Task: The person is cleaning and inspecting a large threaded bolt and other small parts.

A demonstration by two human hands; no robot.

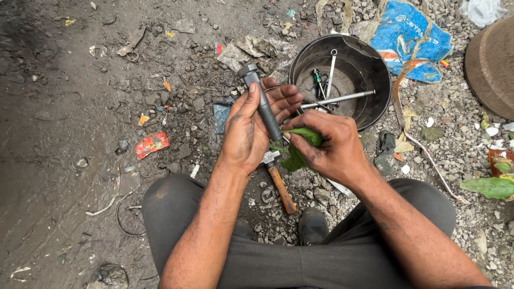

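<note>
My left hand (251, 128) grips a long dark steel bolt (261, 99), its ribbed head pointing up and away from me. My right hand (326, 144) pinches a green leaf (300, 145) against the lower, threaded end of that bolt. Both hands are smeared with black grease. Under them, on the gravel between my knees, lies a hammer with a wooden handle (281, 187).
A black metal basin (375, 101) with several wrenches and a long rod (337, 99) stands just beyond my hands. Blue crumpled sack (409, 37) behind it, a rusty round object (492, 64) at far right. Muddy ground with litter to the left, including a red wrapper (151, 143).
</note>
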